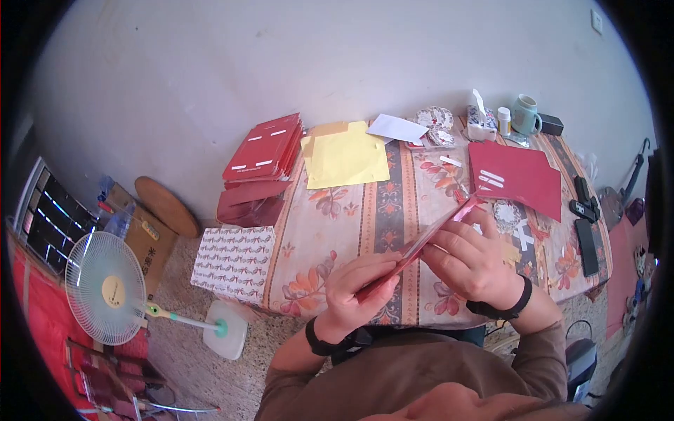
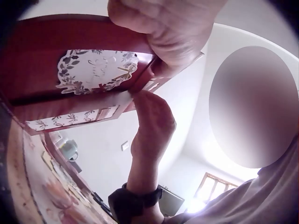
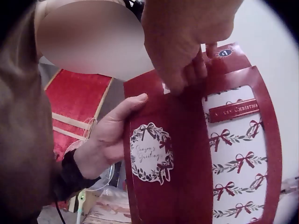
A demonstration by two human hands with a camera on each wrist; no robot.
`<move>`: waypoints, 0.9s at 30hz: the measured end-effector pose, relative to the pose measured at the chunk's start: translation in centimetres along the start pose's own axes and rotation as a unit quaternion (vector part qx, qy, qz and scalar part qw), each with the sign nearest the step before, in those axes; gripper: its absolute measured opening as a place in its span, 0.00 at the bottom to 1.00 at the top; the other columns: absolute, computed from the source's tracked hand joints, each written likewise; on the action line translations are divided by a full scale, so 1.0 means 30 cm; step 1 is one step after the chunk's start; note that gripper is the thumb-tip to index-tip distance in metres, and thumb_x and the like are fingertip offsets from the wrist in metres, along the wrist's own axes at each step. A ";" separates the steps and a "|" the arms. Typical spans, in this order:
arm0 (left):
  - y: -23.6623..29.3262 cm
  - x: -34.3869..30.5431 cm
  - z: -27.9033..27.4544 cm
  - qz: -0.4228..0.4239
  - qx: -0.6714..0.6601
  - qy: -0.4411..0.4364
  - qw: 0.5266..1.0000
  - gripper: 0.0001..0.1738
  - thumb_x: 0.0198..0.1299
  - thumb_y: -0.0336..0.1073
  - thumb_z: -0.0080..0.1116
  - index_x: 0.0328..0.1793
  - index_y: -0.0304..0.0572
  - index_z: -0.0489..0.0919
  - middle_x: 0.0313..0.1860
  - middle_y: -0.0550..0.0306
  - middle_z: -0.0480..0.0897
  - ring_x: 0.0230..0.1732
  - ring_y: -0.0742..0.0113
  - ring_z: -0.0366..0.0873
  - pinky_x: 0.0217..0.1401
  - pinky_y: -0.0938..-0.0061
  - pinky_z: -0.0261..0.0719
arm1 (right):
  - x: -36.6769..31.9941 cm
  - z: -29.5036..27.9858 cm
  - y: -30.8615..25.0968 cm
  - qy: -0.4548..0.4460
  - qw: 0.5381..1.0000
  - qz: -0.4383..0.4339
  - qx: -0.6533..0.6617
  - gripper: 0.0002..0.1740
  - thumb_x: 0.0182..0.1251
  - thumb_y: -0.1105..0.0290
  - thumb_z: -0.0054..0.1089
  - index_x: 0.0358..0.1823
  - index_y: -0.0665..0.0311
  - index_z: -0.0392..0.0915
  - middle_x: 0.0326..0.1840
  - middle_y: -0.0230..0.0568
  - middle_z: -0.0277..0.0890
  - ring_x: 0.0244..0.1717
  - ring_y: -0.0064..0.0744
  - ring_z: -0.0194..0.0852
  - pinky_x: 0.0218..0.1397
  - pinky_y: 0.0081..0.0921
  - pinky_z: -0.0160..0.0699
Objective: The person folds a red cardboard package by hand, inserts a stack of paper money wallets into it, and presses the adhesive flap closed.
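Note:
A red Christmas card pack [image 1: 430, 237], a folded card sleeve, is held up over the table's near edge. My left hand [image 1: 361, 284] grips one side, the thumb lying on its front in the right wrist view. My right hand [image 1: 467, 258] holds the top by the flap, its fingers [image 3: 194, 72] bent against the red card. A wreath-shaped label [image 3: 152, 153] reading "Season's Greetings" sits on the front. Beside it a window shows bow-patterned paper [image 3: 240, 175] with a "Merry Christmas" strip. The left wrist view shows the label [image 2: 96, 70] from below.
A stack of red sleeves [image 1: 263, 151] stands back left, near yellow sheets [image 1: 347, 158] and a white envelope [image 1: 397, 128]. Bow-patterned paper [image 1: 234, 258] lies front left. Flat red card [image 1: 516, 175], wreath cut-outs [image 1: 507, 214], a phone [image 1: 586, 247] and a mug [image 1: 525, 116] are on the right.

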State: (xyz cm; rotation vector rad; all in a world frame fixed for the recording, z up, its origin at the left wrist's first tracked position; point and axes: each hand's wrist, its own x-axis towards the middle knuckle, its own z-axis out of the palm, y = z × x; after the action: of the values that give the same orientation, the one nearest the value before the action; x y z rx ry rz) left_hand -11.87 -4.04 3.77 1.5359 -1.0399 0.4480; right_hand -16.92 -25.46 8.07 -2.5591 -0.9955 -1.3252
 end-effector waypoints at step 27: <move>-0.075 -0.017 -0.110 -0.199 -0.109 0.113 0.967 0.15 0.52 0.28 0.68 0.46 0.31 0.82 0.38 0.56 0.85 0.37 0.73 0.81 0.42 0.77 0.79 | -0.123 0.097 0.159 -0.007 0.642 0.367 0.673 0.16 0.66 0.72 0.63 0.54 0.66 0.77 0.45 0.32 0.82 0.39 0.16 0.77 0.32 0.17 0.78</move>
State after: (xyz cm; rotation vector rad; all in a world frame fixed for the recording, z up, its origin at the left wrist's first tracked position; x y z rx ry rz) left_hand -9.47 -0.94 2.90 1.4120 -0.5628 0.2121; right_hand -13.60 -30.02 4.44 -1.3751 -0.4247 -0.0792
